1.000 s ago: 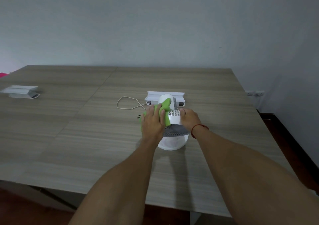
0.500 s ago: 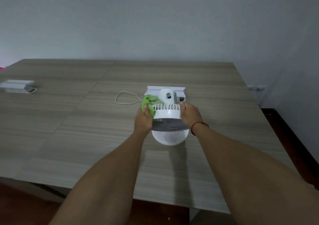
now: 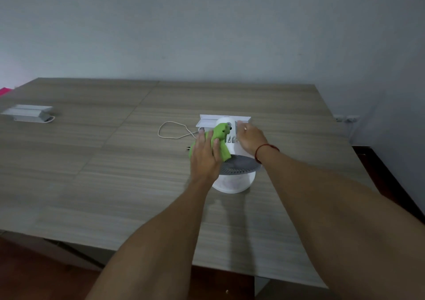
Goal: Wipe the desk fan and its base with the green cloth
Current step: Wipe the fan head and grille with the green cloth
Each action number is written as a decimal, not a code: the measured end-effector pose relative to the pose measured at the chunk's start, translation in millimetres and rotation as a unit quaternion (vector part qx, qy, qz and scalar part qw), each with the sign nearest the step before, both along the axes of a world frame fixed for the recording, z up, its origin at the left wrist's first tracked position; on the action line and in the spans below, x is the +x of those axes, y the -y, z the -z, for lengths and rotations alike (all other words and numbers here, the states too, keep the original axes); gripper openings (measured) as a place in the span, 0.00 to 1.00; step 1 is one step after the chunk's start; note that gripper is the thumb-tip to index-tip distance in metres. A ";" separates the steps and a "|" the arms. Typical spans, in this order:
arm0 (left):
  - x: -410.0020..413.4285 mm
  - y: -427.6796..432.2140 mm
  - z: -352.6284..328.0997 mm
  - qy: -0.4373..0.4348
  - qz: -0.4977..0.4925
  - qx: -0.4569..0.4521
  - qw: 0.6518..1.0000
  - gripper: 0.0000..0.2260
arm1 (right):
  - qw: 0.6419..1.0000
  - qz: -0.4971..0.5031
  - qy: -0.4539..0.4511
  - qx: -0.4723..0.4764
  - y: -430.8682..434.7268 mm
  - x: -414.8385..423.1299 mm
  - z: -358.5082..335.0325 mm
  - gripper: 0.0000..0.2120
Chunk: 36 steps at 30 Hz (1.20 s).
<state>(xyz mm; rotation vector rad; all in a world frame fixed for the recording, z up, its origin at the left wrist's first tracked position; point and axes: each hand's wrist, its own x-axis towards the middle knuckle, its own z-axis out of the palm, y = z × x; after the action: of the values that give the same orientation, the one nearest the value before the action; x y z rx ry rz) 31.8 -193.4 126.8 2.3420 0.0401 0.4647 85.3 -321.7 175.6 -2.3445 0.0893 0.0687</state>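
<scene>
A small white desk fan (image 3: pixel 239 168) stands on the wooden table (image 3: pixel 115 161), with its grey grille facing me and its round base (image 3: pixel 232 184) below. My left hand (image 3: pixel 204 157) presses the green cloth (image 3: pixel 219 142) against the top left of the fan's housing. My right hand (image 3: pixel 249 138), with a red string on its wrist, grips the fan's right rear side. The cloth covers much of the motor housing.
A white cable (image 3: pixel 172 132) loops left from behind the fan. A white box-like unit (image 3: pixel 224 119) sits just beyond the fan. Another white unit (image 3: pixel 27 112) lies at the table's far left. A wall socket (image 3: pixel 347 117) is at the right.
My left hand has swept the green cloth from the fan's left side up over the top of its housing. My right hand has shifted back along the fan's right side.
</scene>
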 end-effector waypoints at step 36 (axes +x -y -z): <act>5.4 -5.3 2.6 -0.019 -0.030 -0.181 0.983 0.20 | 0.992 -0.030 0.061 -0.110 -26.6 -9.6 29.5 0.24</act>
<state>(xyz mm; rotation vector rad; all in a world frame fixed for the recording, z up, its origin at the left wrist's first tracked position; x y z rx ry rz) 37.2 -188.2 124.2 1.9948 0.1974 0.4031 75.7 -295.1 146.2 -2.5650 -0.0352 -0.0575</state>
